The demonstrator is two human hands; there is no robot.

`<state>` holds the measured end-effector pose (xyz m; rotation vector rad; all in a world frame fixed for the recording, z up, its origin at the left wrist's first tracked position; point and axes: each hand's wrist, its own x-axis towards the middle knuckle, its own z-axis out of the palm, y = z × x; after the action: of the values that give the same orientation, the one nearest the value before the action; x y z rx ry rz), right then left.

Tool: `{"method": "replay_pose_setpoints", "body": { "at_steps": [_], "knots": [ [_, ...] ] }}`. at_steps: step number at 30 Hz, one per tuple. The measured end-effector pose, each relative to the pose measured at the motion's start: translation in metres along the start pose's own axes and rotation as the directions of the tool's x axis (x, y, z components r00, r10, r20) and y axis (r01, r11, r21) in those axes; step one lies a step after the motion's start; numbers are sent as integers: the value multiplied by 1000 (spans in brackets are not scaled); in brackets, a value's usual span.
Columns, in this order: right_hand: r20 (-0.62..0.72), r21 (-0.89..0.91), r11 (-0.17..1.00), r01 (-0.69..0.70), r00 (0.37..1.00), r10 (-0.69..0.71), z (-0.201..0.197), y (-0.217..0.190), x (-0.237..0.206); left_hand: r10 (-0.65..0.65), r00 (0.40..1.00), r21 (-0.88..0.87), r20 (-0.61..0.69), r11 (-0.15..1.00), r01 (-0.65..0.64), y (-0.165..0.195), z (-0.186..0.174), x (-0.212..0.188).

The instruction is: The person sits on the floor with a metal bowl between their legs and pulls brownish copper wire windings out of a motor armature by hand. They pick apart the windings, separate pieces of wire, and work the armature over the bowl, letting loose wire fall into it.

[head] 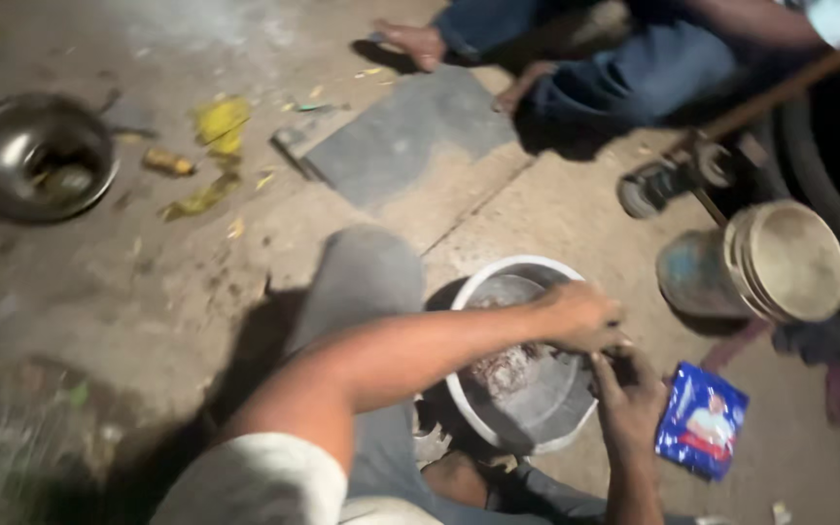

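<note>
Hands first: your left hand (580,316) reaches across the white-rimmed metal basin (522,355) and your right hand (626,394) comes up from below, the two meeting at the basin's far rim, fingers closed together on something small and dark. What that thing is, you cannot tell from this view; motion blur smears both hands.

The basin sits on the ground just beside your grey-trousered knee (362,282), with a patch of wet grit or residue lying in its bottom. As I judge it, the main risk is tipping: both hands bear on one edge, so a hard push could rock the basin and spill its contents onto the dirt. The small piece could also slip from your fingers and drop into the residue, or onto the dark ground, where it would be hard to find.

The blue packet (700,420) lies near your right wrist, close enough to be knocked or splashed. A tin can on its side (760,264) and a wheeled tool (673,175) lie beyond it.

Light is poor. Another person's feet and legs (537,58) are cut off at the top edge, and a steel bowl (36,156) at the far left holds something indistinct.
</note>
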<state>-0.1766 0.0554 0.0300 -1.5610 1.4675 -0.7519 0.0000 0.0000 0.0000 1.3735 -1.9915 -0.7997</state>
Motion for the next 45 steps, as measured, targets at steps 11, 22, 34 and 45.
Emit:
{"method": "replay_pose_setpoints", "body": {
  "at_steps": [11,22,34,45],
  "knots": [
    [24,232,970,73,996,-81,61,57,-17,16,993,24,-120,1000,-13,-20,-1,-44],
    [147,355,930,90,978,-150,97,77,21,-40,997,1,-59,999,41,-44,-33,-67],
    [484,512,854,-95,853,-196,45,67,47,-277,957,-329,-92,915,233,-25,-34,-35],
    [28,57,957,285,957,-287,-20,56,-8,47,994,-293,-97,953,-74,1,3,-13]
  ]
}}
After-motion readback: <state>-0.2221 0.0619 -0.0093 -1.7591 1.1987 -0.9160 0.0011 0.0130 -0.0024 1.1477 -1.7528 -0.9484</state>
